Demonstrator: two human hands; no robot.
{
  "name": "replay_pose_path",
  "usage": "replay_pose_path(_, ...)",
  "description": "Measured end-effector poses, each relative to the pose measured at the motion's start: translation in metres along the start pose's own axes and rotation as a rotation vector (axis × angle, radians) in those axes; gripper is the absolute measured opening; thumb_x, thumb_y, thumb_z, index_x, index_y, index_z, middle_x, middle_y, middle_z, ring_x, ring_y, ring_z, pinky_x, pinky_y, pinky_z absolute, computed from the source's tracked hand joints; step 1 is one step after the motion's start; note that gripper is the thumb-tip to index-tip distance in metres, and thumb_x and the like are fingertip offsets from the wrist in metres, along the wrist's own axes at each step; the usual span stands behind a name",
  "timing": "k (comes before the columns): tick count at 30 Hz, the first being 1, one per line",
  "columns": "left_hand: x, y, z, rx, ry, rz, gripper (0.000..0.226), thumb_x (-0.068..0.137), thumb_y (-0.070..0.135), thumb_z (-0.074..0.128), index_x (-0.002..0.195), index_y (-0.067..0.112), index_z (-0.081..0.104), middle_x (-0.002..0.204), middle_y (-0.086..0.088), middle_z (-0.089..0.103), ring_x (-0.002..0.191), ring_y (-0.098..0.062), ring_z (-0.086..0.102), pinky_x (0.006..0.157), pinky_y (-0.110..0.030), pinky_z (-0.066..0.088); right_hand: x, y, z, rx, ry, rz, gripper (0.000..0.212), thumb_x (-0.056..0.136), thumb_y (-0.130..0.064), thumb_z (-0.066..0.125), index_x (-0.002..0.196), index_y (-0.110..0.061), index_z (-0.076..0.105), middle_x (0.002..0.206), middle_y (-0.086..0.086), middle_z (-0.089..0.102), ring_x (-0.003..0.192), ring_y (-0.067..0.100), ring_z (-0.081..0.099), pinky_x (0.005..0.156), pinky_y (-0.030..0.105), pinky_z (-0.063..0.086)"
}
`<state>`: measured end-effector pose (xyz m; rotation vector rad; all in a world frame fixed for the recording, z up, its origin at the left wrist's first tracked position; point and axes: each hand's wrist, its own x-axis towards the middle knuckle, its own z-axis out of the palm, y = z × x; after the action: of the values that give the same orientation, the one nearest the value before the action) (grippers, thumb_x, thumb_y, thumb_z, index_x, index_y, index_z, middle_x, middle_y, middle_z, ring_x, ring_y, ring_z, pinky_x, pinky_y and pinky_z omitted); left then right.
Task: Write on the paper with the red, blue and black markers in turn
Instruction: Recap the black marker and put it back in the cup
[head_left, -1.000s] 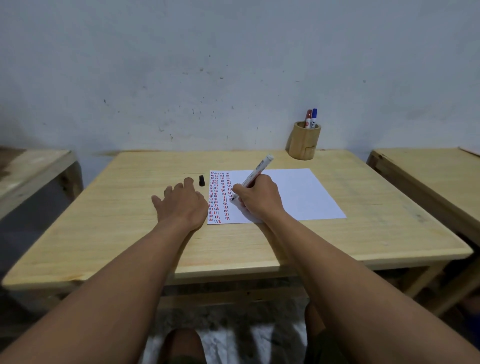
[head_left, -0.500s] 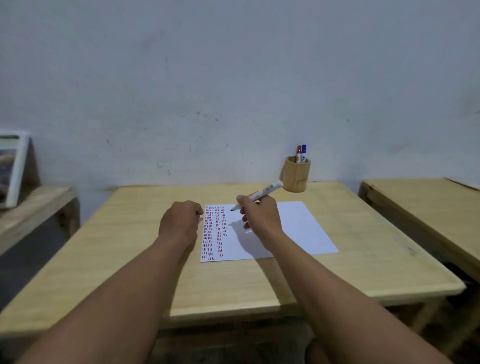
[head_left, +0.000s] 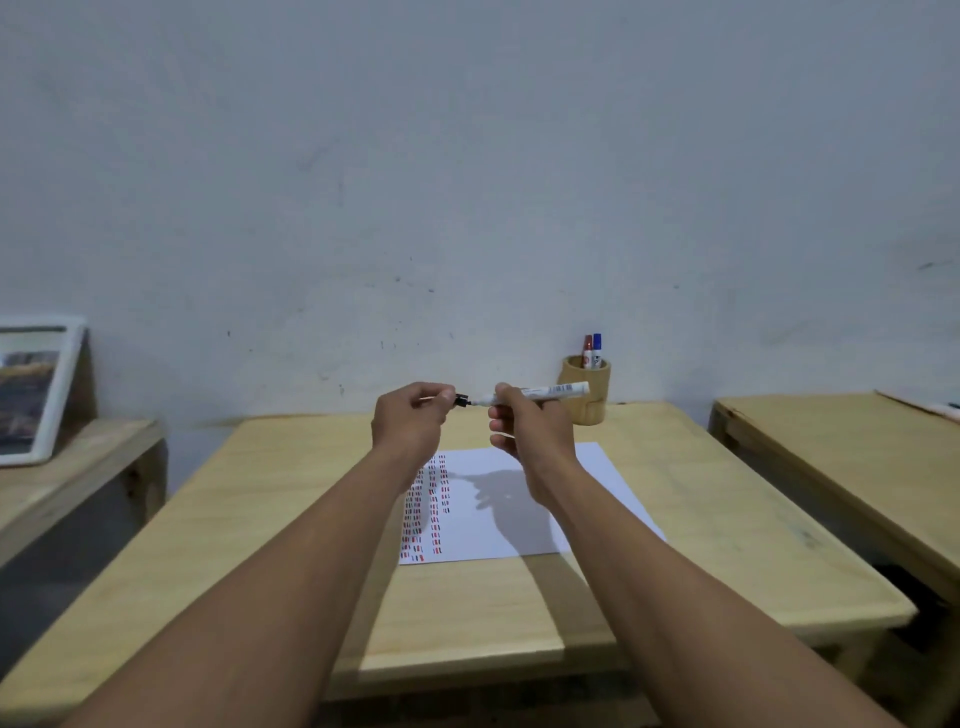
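Both hands are raised above the wooden table (head_left: 260, 519). My right hand (head_left: 530, 426) grips the white-bodied black marker (head_left: 550, 390), held level with its black tip pointing left. My left hand (head_left: 410, 421) pinches the small black cap (head_left: 461, 400) right at the marker's tip. Below them lies the white paper (head_left: 597, 483), with columns of short red, blue and black dashes (head_left: 428, 509) on its left part. The red marker (head_left: 587, 351) and blue marker (head_left: 597, 350) stand in a wooden cup (head_left: 589, 400) at the back of the table.
A second wooden table (head_left: 852, 467) stands to the right, across a narrow gap. A lower wooden bench (head_left: 62, 478) on the left carries a white-framed picture (head_left: 31, 389) leaning on the grey wall.
My right hand lifted the marker off the paper and turned it level. My left hand picked the cap up from the table and brought it to the marker's tip. The camera tilted up.
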<state>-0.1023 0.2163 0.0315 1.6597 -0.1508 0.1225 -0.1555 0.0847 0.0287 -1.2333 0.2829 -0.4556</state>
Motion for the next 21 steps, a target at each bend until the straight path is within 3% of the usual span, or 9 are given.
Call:
replay_pose_path(3, -0.004, 0.007, 0.008, -0.029, -0.044, -0.025, 0.009, 0.090, 0.028, 0.073, 0.091, 0.021, 0.078, 0.101, -0.007, 0.077, 0.094, -0.022, 0.070, 0.091, -0.043, 0.055, -0.001, -0.008, -0.004, 0.017, -0.013, -0.008, 0.017, 0.094, -0.018, 0.069, 0.097, -0.001, 0.070, 0.072, 0.007, 0.065, 0.057, 0.012, 0.059, 0.051, 0.021, 0.053)
replay_pose_path(6, -0.008, 0.014, 0.013, -0.069, -0.086, -0.044, 0.010, 0.092, 0.024, 0.071, 0.095, 0.017, 0.077, 0.102, -0.004, 0.077, 0.090, -0.014, 0.069, 0.086, -0.040, 0.056, 0.000, -0.011, -0.009, 0.045, -0.025, -0.010, 0.022, 0.094, -0.017, 0.070, 0.101, 0.004, 0.071, 0.072, 0.007, 0.066, 0.058, 0.011, 0.061, 0.053, 0.021, 0.055)
replay_pose_path(10, -0.013, 0.020, 0.021, -0.114, -0.098, -0.047, 0.009, 0.091, 0.020, 0.072, 0.095, 0.014, 0.078, 0.095, -0.002, 0.078, 0.086, -0.013, 0.069, 0.085, -0.036, 0.056, 0.001, -0.014, -0.016, 0.093, -0.046, 0.003, 0.015, 0.094, -0.019, 0.072, 0.092, -0.004, 0.071, 0.072, 0.005, 0.067, 0.059, 0.009, 0.062, 0.055, 0.020, 0.054)
replay_pose_path(16, -0.013, 0.022, 0.034, -0.086, -0.073, 0.008, 0.006, 0.090, 0.021, 0.074, 0.085, 0.021, 0.078, 0.091, -0.001, 0.078, 0.088, -0.018, 0.071, 0.083, -0.036, 0.058, 0.003, -0.017, -0.024, 0.148, -0.040, 0.042, 0.015, 0.096, -0.019, 0.070, 0.083, -0.011, 0.069, 0.073, 0.002, 0.065, 0.063, 0.007, 0.063, 0.055, 0.020, 0.055)
replay_pose_path(19, -0.011, 0.020, 0.039, -0.061, -0.051, 0.022, 0.008, 0.087, 0.025, 0.076, 0.080, 0.027, 0.079, 0.087, 0.001, 0.079, 0.094, -0.023, 0.073, 0.087, -0.041, 0.059, 0.004, -0.020, -0.027, 0.250, -0.009, 0.140, 0.009, 0.096, -0.014, 0.071, 0.089, -0.008, 0.069, 0.079, 0.004, 0.067, 0.071, 0.011, 0.066, 0.060, 0.022, 0.060)
replay_pose_path(21, -0.010, 0.023, 0.045, -0.018, -0.040, 0.069, 0.009, 0.087, 0.027, 0.076, 0.079, 0.030, 0.079, 0.084, 0.006, 0.078, 0.091, -0.018, 0.072, 0.085, -0.037, 0.058, 0.006, -0.022, -0.026, 0.352, 0.053, 0.213, 0.011, 0.094, -0.009, 0.072, 0.098, 0.000, 0.069, 0.084, 0.008, 0.070, 0.071, 0.013, 0.069, 0.061, 0.022, 0.062)
